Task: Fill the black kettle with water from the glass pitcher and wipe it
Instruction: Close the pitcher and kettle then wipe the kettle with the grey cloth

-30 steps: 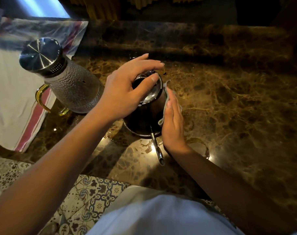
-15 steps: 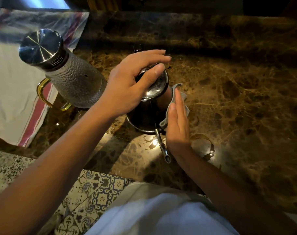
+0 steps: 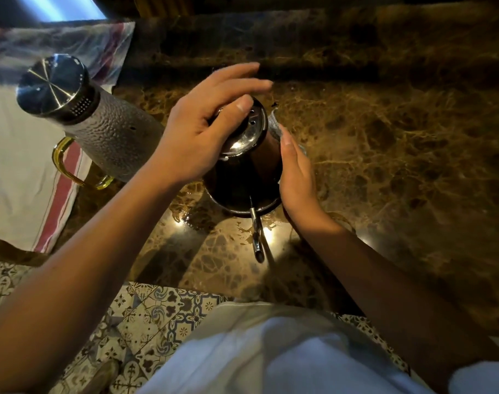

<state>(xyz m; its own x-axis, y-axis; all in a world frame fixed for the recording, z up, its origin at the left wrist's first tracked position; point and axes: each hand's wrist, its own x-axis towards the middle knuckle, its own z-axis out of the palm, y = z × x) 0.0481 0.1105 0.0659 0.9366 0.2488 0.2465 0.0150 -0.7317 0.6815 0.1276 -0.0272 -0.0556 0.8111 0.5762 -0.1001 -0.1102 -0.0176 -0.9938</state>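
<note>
the black kettle (image 3: 244, 177) stands upright on the brown marble tabletop (image 3: 385, 166), near the middle, with its thin spout (image 3: 256, 234) pointing toward the person. small wet patches shine on the tabletop around its base.

the left hand (image 3: 197, 137) comes over the kettle from the left and rests on its shiny lid (image 3: 247, 129). the thumb (image 3: 237, 109) presses down on the lid beside a few small holes, and the other fingers reach out straight over the far edge, slightly spread. so this grip is loose and flat rather than curled round anything; whether the fingertips touch the far side of the lid cannot be told, since they are blurred.

the right hand (image 3: 298, 172) lies flat against the right side of the kettle, fingers straight and together, pointing away from the person. it presses a grey cloth (image 3: 274, 126) to the kettle wall (only a small bit of cloth peeks out past the fingertips, near the lid's rim). the grip here is also flat and pressing, not clamped.

the glass pitcher (image 3: 111, 137) stands to the left of the kettle, close to the left forearm but apart from it, with a metal cap (image 3: 56, 86) and a yellow handle (image 3: 69, 169). it sits at the edge of a white towel with red stripes (image 3: 20, 172) spread on the tabletop's left side.
</note>
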